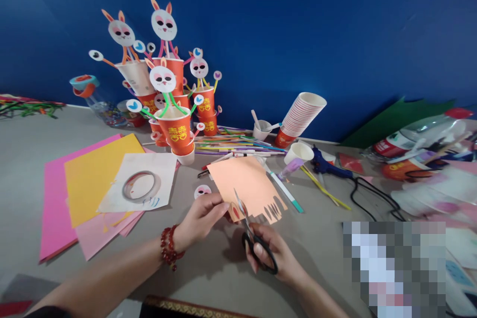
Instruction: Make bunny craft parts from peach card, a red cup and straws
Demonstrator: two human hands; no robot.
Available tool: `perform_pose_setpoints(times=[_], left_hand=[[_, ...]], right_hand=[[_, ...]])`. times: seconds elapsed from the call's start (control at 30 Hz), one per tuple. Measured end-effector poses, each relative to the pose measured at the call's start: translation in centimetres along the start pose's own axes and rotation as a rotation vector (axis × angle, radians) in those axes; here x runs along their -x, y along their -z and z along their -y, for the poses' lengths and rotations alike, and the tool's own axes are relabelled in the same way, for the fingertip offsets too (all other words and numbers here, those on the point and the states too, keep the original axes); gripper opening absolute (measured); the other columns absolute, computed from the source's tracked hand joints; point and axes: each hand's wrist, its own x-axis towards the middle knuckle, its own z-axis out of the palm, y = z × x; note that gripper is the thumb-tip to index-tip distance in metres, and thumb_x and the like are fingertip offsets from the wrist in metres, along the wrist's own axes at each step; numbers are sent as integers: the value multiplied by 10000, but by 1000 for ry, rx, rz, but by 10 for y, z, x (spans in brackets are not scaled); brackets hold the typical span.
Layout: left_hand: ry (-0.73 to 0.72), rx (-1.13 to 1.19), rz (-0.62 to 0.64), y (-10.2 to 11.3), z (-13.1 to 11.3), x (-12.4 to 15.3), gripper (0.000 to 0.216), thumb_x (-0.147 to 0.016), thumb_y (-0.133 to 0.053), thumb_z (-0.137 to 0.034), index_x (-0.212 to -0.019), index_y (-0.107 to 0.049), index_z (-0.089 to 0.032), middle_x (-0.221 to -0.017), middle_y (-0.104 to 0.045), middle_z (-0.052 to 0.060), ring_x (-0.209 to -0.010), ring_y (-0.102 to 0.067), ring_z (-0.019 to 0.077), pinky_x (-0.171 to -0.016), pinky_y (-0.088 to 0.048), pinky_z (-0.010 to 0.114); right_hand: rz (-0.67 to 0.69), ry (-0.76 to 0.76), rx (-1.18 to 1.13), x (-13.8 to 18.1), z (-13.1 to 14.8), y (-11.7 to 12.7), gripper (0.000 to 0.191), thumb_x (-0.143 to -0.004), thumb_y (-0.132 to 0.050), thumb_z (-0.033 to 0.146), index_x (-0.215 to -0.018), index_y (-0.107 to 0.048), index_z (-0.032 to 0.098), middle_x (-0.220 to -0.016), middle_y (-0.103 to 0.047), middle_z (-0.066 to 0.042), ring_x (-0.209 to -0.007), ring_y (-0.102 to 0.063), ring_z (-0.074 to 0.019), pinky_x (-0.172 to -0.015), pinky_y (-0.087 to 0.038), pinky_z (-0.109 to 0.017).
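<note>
Black-handled scissors (257,244) are in my right hand (274,248), their blades parted around the near edge of an orange sheet of paper (244,179). My left hand (203,216) pinches that sheet by its lower left corner, beside a drawn ear shape (234,210) with a darker red centre. Narrow cut-outs notch the sheet's lower right edge. Just beyond my left hand a white paper disc (202,191) with a drawn bunny face lies on the table, partly covered by the hand.
Bunny figures on red paper cups (179,131) stand at the back left. Coloured papers (89,184) with a tape roll (128,194) lie at left. Stacked cups (303,114), a blue glue gun (330,166), its black cord and a bottle (417,134) occupy the right.
</note>
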Motion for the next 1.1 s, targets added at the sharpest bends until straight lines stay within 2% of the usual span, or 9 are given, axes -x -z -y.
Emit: perform_pose_setpoints(times=[0.77, 1.1], left_hand=[[14, 96, -13, -3, 2, 2, 361, -973, -469, -349, -791, -688, -128, -769, -712, 86, -712, -625, 174, -700, -498, 265], [-5, 31, -6, -2, 0, 1, 375, -979, -454, -327, -775, -691, -121, -793, -720, 98, -779, -649, 193, -761, -491, 277]], right_hand=[[-51, -12, 27, 0, 1, -5, 587, -753, -557, 774, -735, -485, 192, -498, -510, 36, -416, -391, -91, -469, -298, -231], [-36, -25, 23, -1, 1, -4, 593, -746, -563, 777, -735, -477, 191, -496, -506, 39, -421, -402, -92, -477, -297, -226]])
